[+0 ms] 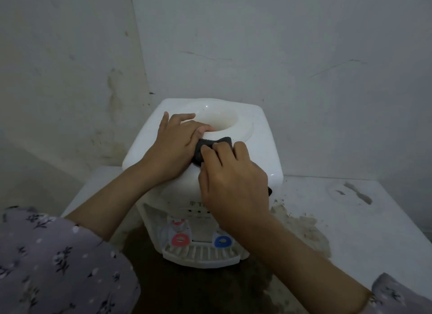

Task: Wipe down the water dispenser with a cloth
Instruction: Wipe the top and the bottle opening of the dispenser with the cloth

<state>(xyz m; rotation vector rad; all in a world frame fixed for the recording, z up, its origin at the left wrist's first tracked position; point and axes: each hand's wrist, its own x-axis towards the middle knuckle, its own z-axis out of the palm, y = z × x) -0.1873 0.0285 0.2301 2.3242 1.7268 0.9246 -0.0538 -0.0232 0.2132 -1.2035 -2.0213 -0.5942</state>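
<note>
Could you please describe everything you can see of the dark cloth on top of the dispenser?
The cloth is dark grey, almost black, and looks like thick, textured fabric. It is bunched up rather than spread flat. It lies on the front of the water dispenser, on its white top, just in front of the round bottle well. The right hand grips it with curled fingers, hiding much of it. The left hand lies against its left edge.

Cloth (198,154) atop dispenser (261,150), dispenser on table (350,232).

1 head camera looks down, close over the water dispenser (261,136), seemingly facing a corner (140,56).
</note>
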